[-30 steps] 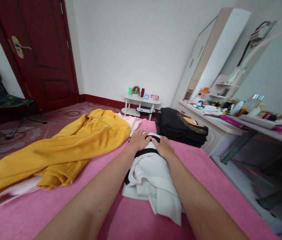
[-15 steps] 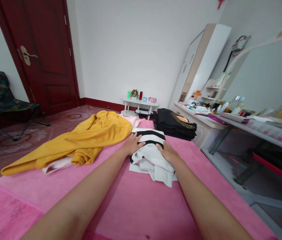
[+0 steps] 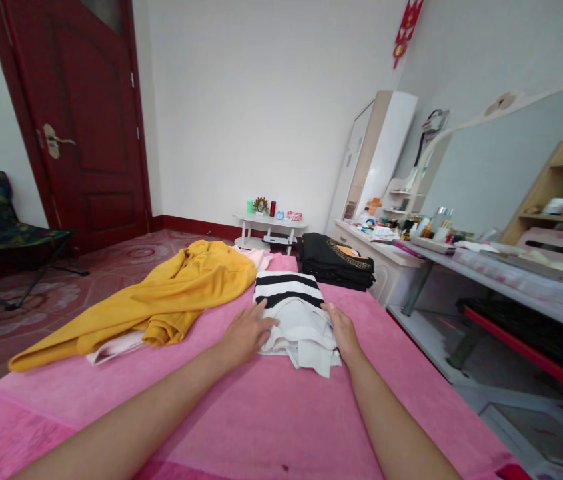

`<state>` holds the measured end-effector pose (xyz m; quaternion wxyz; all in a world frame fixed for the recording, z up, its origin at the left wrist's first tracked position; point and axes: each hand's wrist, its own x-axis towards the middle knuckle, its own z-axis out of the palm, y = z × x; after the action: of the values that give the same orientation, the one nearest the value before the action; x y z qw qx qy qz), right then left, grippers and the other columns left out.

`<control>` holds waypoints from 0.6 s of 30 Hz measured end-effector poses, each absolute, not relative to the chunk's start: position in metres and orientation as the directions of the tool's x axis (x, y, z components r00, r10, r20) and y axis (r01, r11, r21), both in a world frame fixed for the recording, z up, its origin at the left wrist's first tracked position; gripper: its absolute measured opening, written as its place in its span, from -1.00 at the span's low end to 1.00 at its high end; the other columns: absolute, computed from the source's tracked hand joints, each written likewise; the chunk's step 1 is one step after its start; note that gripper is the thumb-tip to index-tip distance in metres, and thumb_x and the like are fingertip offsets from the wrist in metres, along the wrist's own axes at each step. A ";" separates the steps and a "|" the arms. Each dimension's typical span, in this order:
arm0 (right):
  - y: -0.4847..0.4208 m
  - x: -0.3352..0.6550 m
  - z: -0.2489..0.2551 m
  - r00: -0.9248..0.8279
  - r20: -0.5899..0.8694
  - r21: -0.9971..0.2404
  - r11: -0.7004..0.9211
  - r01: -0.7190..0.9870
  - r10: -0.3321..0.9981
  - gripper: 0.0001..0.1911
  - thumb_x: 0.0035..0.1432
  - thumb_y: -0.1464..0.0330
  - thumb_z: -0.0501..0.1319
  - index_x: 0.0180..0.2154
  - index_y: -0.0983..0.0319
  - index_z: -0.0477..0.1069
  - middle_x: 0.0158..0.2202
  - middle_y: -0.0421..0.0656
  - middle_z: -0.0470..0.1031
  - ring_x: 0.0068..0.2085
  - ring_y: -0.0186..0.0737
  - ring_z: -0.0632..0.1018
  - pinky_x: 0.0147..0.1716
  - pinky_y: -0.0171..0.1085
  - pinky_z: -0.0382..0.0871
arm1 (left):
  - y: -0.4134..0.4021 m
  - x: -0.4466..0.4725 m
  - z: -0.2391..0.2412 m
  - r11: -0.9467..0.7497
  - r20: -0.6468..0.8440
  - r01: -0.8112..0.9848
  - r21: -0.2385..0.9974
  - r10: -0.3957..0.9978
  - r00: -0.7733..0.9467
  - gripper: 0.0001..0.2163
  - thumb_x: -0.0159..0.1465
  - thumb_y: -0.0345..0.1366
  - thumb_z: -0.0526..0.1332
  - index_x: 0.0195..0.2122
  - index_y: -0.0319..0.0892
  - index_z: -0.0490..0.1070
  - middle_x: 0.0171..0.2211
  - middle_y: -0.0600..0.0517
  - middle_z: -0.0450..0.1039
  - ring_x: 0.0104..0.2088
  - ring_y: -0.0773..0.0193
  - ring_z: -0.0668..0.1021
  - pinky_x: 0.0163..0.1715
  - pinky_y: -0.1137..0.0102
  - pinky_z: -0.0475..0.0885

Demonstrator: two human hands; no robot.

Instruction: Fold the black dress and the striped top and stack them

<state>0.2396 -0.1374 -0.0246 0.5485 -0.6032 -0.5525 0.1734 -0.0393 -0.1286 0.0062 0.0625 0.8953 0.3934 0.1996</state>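
A white garment with black stripes (image 3: pixel 291 293) lies partly folded on the pink bedspread (image 3: pixel 261 413). Its far part is flat and striped, while the near part is plain white and bunched. At its left edge rests my left hand (image 3: pixel 246 333), fingers extended and touching the cloth. My right hand (image 3: pixel 344 328) lies along the right edge with its fingers stretched forward. Neither hand grips the fabric. To the left, a yellow sweatshirt (image 3: pixel 201 277) is spread out over a pale pink garment (image 3: pixel 116 348).
Folded black clothes (image 3: pixel 334 261) are stacked beyond the striped garment. A small white table (image 3: pixel 271 222) stands by the far wall. To the right are a cluttered dressing table (image 3: pixel 501 267) and a mirror; a folding chair (image 3: pixel 1 220) is at the left, near the door (image 3: pixel 91 133).
Both hands have slid from the top of the striped garment out to its sides and nearer to me. The stripes now show more fully. The camera view has tilted up and turned right.
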 end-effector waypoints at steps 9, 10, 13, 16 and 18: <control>-0.138 0.248 -0.026 0.524 0.348 -0.934 0.238 0.268 0.777 -0.25 0.11 -0.17 -0.09 -0.32 0.33 0.54 -0.20 0.05 0.57 -0.14 -0.03 0.55 -0.15 -0.16 0.39 | -0.164 0.013 0.041 -0.850 0.390 0.504 0.156 0.522 0.759 -0.60 0.12 -0.23 0.23 0.01 -0.11 0.37 -0.03 -0.06 0.41 -0.04 0.09 0.43 -0.02 0.24 0.33; -0.139 0.248 -0.026 0.524 0.350 -0.933 0.242 0.265 0.776 -0.25 0.12 -0.17 -0.10 -0.32 0.33 0.54 -0.20 0.04 0.57 -0.14 -0.04 0.55 -0.16 -0.16 0.39 | -0.160 0.017 0.040 -0.837 0.356 0.525 0.154 0.543 0.761 -0.58 0.09 -0.20 0.25 0.01 -0.11 0.37 -0.07 -0.06 0.42 -0.07 0.06 0.44 -0.07 0.23 0.36; -0.142 0.249 -0.024 0.520 0.351 -0.933 0.246 0.261 0.779 -0.26 0.13 -0.15 -0.10 -0.34 0.32 0.54 -0.23 0.04 0.58 -0.17 -0.05 0.56 -0.18 -0.17 0.40 | -0.147 0.022 0.034 -0.796 0.299 0.585 0.156 0.602 0.740 -0.68 0.12 -0.22 0.22 -0.07 -0.06 0.43 -0.15 -0.05 0.44 -0.11 0.07 0.46 -0.21 0.28 0.39; -0.143 0.247 -0.021 0.529 0.355 -0.932 0.249 0.262 0.771 -0.26 0.14 -0.15 -0.12 -0.36 0.32 0.54 -0.25 0.03 0.58 -0.18 -0.06 0.56 -0.19 -0.18 0.40 | -0.138 0.024 0.029 -0.789 0.318 0.594 0.155 0.609 0.727 -0.78 0.21 -0.25 0.12 -0.14 -0.03 0.46 -0.20 -0.02 0.46 -0.13 0.11 0.48 -0.26 0.33 0.37; -0.144 0.244 -0.020 0.542 0.375 -0.925 0.262 0.276 0.752 -0.27 0.14 -0.14 -0.11 -0.38 0.32 0.53 -0.27 0.03 0.58 -0.20 -0.07 0.56 -0.19 -0.20 0.40 | -0.132 0.027 0.027 -0.779 0.322 0.604 0.167 0.622 0.713 -0.79 0.25 -0.25 0.07 -0.22 -0.07 0.47 -0.25 -0.03 0.48 -0.18 0.12 0.50 -0.27 0.33 0.34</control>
<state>0.2438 -0.1443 -0.0196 0.6593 -0.5800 -0.4431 0.1805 0.0269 -0.1318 0.0270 0.0245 0.9252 0.3315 0.1829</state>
